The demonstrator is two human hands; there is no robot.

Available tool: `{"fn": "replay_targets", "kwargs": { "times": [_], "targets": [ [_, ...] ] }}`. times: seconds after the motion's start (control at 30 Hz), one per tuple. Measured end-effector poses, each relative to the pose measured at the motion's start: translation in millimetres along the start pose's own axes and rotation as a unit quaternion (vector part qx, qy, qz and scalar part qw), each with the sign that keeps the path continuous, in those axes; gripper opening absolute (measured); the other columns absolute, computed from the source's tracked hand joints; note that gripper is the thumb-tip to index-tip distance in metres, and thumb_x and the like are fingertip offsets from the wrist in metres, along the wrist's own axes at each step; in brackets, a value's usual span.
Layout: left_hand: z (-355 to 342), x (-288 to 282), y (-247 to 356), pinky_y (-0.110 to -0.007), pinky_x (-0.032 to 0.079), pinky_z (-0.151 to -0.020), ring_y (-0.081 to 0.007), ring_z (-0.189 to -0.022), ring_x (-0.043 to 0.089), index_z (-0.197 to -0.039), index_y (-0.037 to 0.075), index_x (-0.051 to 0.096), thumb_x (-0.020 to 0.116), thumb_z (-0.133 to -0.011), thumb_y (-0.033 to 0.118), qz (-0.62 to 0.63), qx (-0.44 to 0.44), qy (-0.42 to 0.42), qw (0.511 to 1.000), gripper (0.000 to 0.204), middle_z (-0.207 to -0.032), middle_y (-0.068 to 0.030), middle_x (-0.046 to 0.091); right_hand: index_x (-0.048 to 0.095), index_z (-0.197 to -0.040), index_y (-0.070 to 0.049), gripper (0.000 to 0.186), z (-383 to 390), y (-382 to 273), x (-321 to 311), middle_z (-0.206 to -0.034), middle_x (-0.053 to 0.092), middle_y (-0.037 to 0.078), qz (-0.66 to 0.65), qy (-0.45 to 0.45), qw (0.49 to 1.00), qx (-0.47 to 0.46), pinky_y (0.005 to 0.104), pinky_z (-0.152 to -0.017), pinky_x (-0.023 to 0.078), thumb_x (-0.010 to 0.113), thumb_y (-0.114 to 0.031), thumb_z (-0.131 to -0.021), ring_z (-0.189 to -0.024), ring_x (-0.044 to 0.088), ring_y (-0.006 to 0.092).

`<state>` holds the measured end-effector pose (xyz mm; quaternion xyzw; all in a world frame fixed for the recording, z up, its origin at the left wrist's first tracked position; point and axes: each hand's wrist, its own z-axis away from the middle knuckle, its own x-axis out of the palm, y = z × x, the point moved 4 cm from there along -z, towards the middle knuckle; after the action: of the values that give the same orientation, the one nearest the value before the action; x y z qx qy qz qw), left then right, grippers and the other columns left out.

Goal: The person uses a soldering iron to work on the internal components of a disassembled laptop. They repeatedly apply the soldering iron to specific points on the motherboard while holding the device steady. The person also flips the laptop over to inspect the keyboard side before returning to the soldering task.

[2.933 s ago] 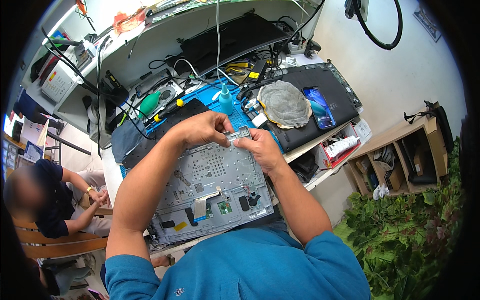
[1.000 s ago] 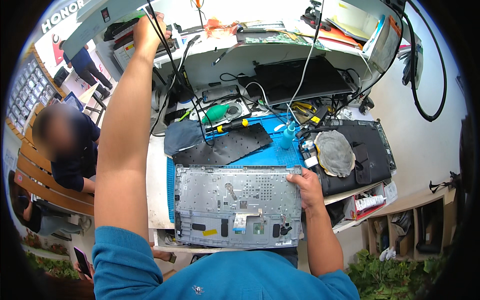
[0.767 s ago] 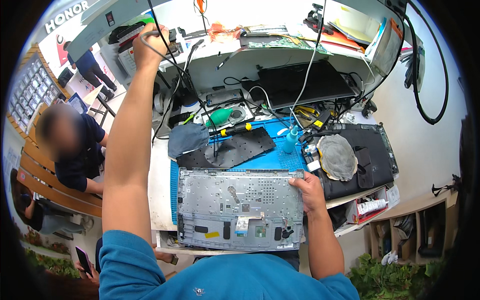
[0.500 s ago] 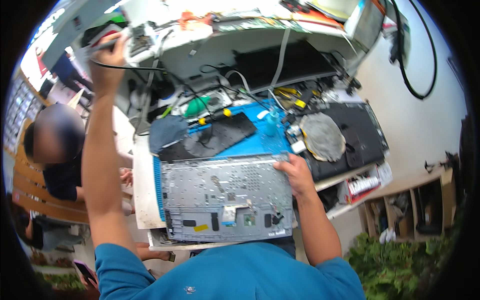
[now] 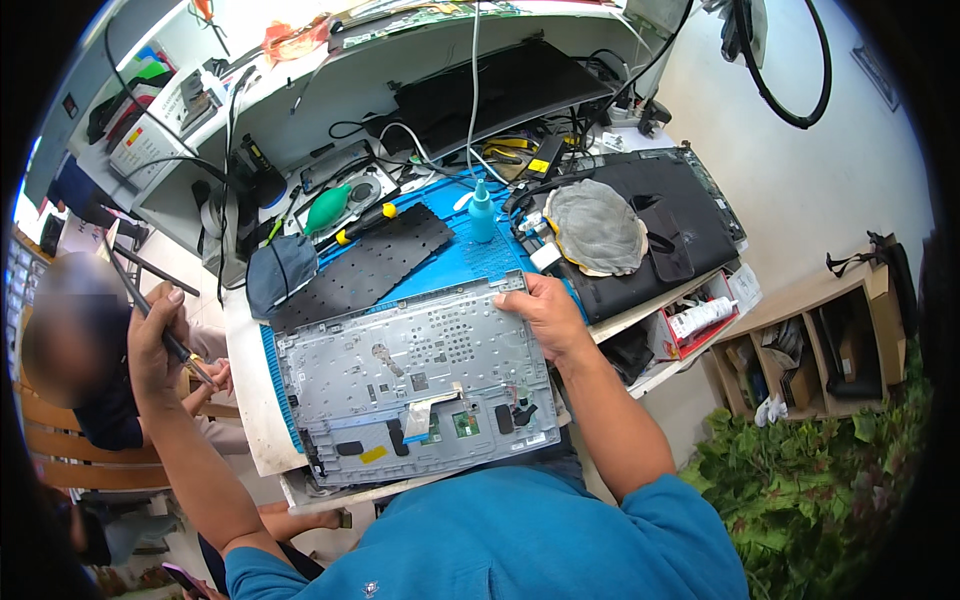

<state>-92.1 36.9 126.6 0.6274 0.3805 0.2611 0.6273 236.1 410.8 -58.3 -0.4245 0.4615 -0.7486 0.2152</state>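
Note:
My right hand (image 5: 545, 312) grips the upper right corner of a grey laptop chassis panel (image 5: 340, 375), thumb on top. The panel lies tilted at the bench's front edge, its inner side up, with black pads, a yellow sticker and a ribbon cable (image 5: 428, 412) on it. Off to the left, my left hand (image 5: 158, 335) is closed round a slim black soldering iron (image 5: 178, 348) with a metal tip pointing down and right. That hand is raised clear of the panel, beyond the bench's left edge.
On the blue mat (image 5: 400, 285) lie a black perforated plate (image 5: 370, 262), a screwdriver (image 5: 365, 225), a green blower bulb (image 5: 328, 208) and a blue bottle (image 5: 482, 213). A grey cloth pad (image 5: 597, 228) rests on a black laptop (image 5: 670, 240). A person (image 5: 75, 340) sits at left.
My left hand has come down from the upper shelf with the soldering iron, staying left of the bench. My right hand keeps its hold on the panel; the view has shifted.

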Motion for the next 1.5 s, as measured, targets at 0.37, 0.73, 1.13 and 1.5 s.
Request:
{"fn": "replay_targets", "kwargs": {
  "times": [0.37,0.73,1.13,1.5],
  "targets": [
    [19.9,224.8,-24.3,-0.028,0.060,-0.062,-0.0179,-0.069,0.073,-0.110,-0.004,0.071,0.079,-0.092,0.009,0.092,0.031,-0.235,0.967,0.024,-0.085,-0.0127,0.073,0.073,-0.102,0.002,0.014,3.2,-4.5,1.4,-0.092,0.076,0.007,-0.007,0.004,1.000,-0.009,0.0272,-0.069,0.055,0.072,-0.003,-0.089,-0.074,0.069,0.0118],
    [8.7,306.7,-50.7,-0.024,0.056,-0.066,-0.0109,-0.071,0.071,-0.102,-0.004,0.073,0.080,-0.088,0.008,0.030,0.054,-0.232,0.971,0.020,-0.084,-0.0089,0.075,0.073,-0.105,0.004,0.017,3.7,-5.3,2.2,-0.095,0.076,0.009,-0.005,0.005,1.000,-0.003,0.0272,-0.070,0.057,0.071,-0.003,-0.089,-0.076,0.071,0.0130],
    [13.1,314.6,-43.1,-0.025,0.054,-0.062,-0.0105,-0.067,0.069,-0.089,-0.001,0.074,0.081,-0.079,0.006,-0.162,0.290,-0.166,0.928,0.014,-0.078,-0.0066,0.075,0.074,-0.103,0.003,0.015,4.3,-5.1,1.5,-0.091,0.076,0.008,-0.001,0.004,1.000,0.000,0.0269,-0.066,0.055,0.071,-0.004,-0.089,-0.073,0.070,0.0118],
    [14.7,314.3,-44.3,-0.024,0.054,-0.061,-0.0099,-0.065,0.068,-0.090,-0.002,0.075,0.081,-0.080,0.006,-0.146,0.248,-0.176,0.941,0.014,-0.077,-0.0072,0.075,0.075,-0.102,0.003,0.015,5.6,-7.7,3.8,-0.091,0.076,0.008,-0.004,0.003,1.000,-0.004,0.0267,-0.067,0.056,0.071,-0.004,-0.089,-0.073,0.070,0.0117]
  ]
}}
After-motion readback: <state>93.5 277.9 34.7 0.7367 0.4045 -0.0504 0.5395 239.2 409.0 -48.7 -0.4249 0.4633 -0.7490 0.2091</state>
